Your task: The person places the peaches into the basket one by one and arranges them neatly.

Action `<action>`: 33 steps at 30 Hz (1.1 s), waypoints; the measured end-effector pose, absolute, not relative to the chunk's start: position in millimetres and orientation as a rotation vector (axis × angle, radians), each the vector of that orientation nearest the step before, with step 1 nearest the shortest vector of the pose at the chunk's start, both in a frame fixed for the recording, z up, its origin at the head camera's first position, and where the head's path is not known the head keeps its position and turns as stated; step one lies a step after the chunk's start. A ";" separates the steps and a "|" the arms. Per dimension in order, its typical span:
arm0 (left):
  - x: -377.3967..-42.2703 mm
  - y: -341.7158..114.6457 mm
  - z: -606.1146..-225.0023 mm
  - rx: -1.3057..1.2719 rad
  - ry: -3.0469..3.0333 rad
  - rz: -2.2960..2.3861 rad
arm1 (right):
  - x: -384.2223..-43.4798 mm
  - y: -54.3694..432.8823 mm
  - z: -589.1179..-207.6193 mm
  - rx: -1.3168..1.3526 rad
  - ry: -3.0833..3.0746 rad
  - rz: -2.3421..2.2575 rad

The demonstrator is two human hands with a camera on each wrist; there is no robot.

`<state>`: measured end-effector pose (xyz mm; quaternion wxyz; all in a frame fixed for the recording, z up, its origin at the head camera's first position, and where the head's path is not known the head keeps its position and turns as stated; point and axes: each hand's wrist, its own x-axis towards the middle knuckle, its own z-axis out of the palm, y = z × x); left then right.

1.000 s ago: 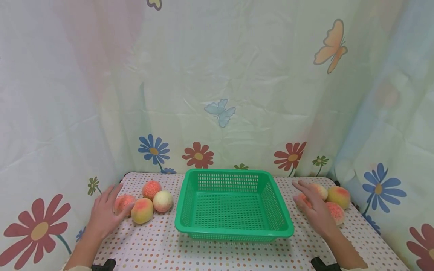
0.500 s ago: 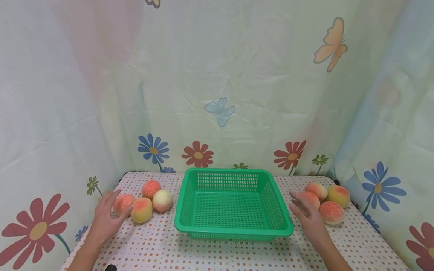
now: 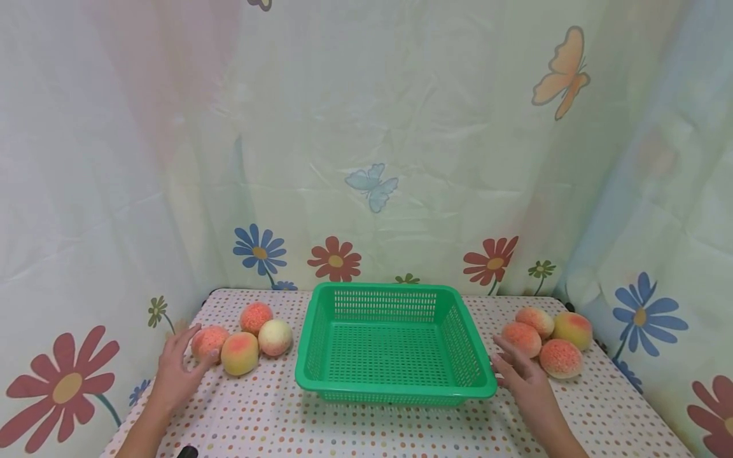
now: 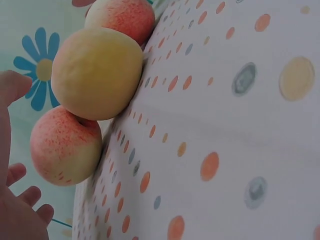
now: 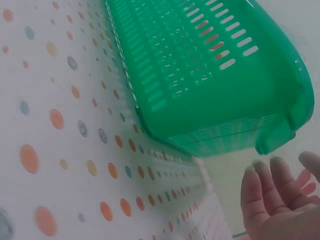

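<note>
My left hand [image 3: 176, 376] is beside a reddish peach [image 3: 209, 344] on the left of the table, fingers and thumb spread, gripping nothing. A yellow-and-red peach [image 3: 240, 353] lies just right of it, with a red peach [image 3: 256, 317] and a pale peach [image 3: 275, 337] behind. In the left wrist view the fingers [image 4: 31, 196] stand apart from the peaches. My right hand [image 3: 531, 391] holds nothing, its fingertips near the right rim of a green plastic basket [image 3: 395, 387]. The right wrist view has its relaxed fingers [image 5: 254, 197] just off the basket's rim.
Several peaches sit together at the right, among them a reddish one [image 3: 521, 339], a speckled one [image 3: 561, 358] and a yellow one [image 3: 572, 330]. The dotted tablecloth [image 3: 343, 432] meets a flowered curtain [image 3: 424, 159] behind and at both sides.
My right hand has drawn back from over the right-hand peaches, uncovering them, and is lower beside the basket. My left hand has pulled slightly back towards me. Peaches and basket stay put.
</note>
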<state>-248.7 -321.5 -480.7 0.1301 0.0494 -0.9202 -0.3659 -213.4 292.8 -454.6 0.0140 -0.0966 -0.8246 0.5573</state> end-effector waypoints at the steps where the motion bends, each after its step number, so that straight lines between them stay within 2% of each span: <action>1: -249.1 -321.2 -480.7 0.158 -2.676 -1.078 | -212.3 292.5 -455.4 -0.314 -2.555 1.771; 10: -253.4 -320.1 -480.9 0.364 -2.686 -1.187 | -205.7 288.1 -458.5 -0.339 -2.457 2.004; 33: -265.0 -315.5 -486.6 0.417 -2.584 -1.302 | -204.8 302.8 -456.3 -0.065 -2.278 2.400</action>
